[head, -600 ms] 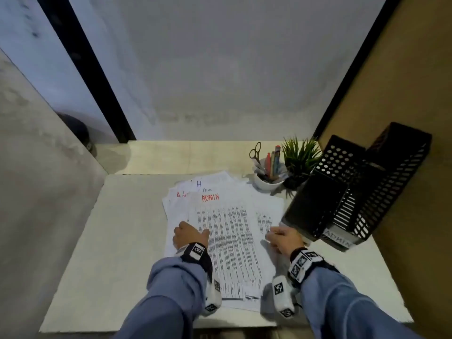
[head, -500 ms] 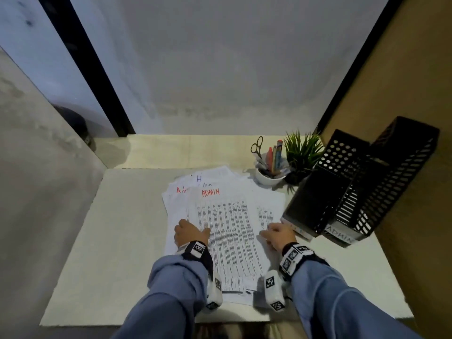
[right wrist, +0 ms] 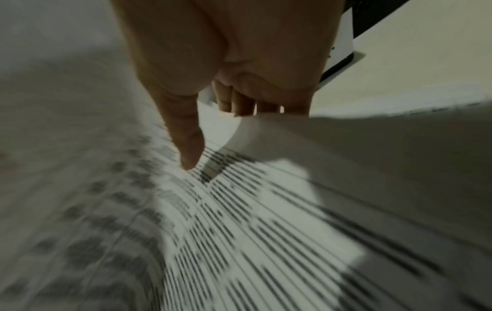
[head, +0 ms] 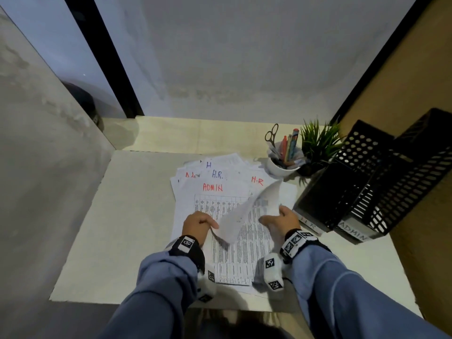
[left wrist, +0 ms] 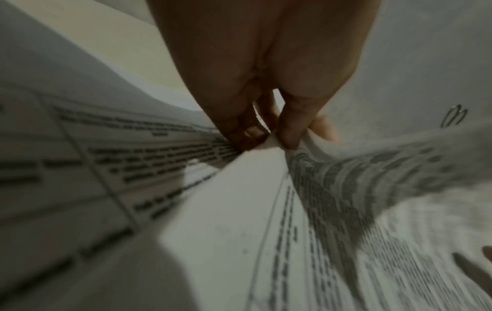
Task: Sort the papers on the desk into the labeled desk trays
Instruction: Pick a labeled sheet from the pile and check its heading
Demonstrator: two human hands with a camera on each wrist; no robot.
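Observation:
A loose pile of printed papers (head: 215, 199) lies in the middle of the desk, with handwritten ADMIN and H.R headings at their tops. One sheet (head: 244, 211) is lifted off the pile and curls up between my hands. My left hand (head: 212, 225) pinches its near left corner between thumb and fingers (left wrist: 289, 134). My right hand (head: 276, 214) holds its right edge, fingers (right wrist: 237, 101) curled behind the sheet (right wrist: 372, 147) and thumb down on the print. Two black perforated trays stand at the right, labelled H.R (head: 342, 192) and ADMIN (head: 403, 187).
A white cup (head: 281, 166) with scissors and pens stands behind the pile, beside a small green plant (head: 318, 143). The pale desk (head: 122, 228) is boxed in by a grey panel on the left and a brown wall on the right.
Both hands lay flat on the top sheet before. Now they have taken hold of a sheet and raised it, so it curls up, and a red H.R heading shows behind it.

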